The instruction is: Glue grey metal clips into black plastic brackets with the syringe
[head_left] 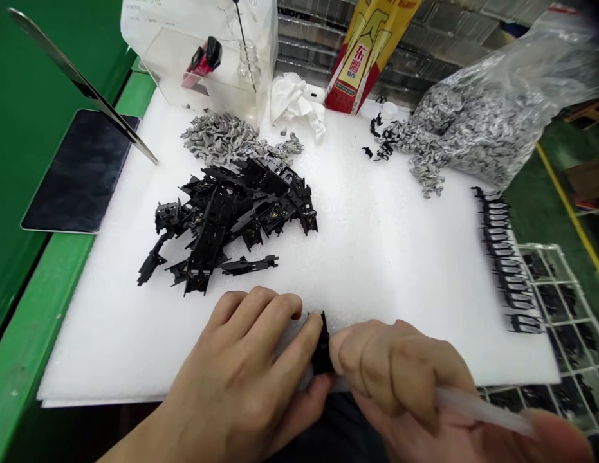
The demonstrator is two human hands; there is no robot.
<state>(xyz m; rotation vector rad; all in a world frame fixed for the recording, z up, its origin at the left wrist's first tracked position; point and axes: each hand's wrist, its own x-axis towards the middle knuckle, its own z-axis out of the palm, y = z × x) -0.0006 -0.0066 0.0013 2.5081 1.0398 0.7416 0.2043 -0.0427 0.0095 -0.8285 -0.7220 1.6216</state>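
Between the two bare hands, one small black plastic part (321, 344) stands upright, pinched by the fingers of the left hand (236, 370) against the right hand (400, 376), which curls closed around one white plastic strip (482, 410). Just above the grip, on a white foam sheet (376, 276), lies one heap of black plastic parts (231, 218) (too many to count), and right of the grip runs one row of similar black parts (504, 263).

**Working a black plastic part (322, 344) between both hands**

My left hand (236, 366) is pinching it upright while my right hand (400, 379) is closing on a white plastic strip (482, 410), just above a white foam sheet (400, 283), with a pile of black parts (226, 225) ahead.
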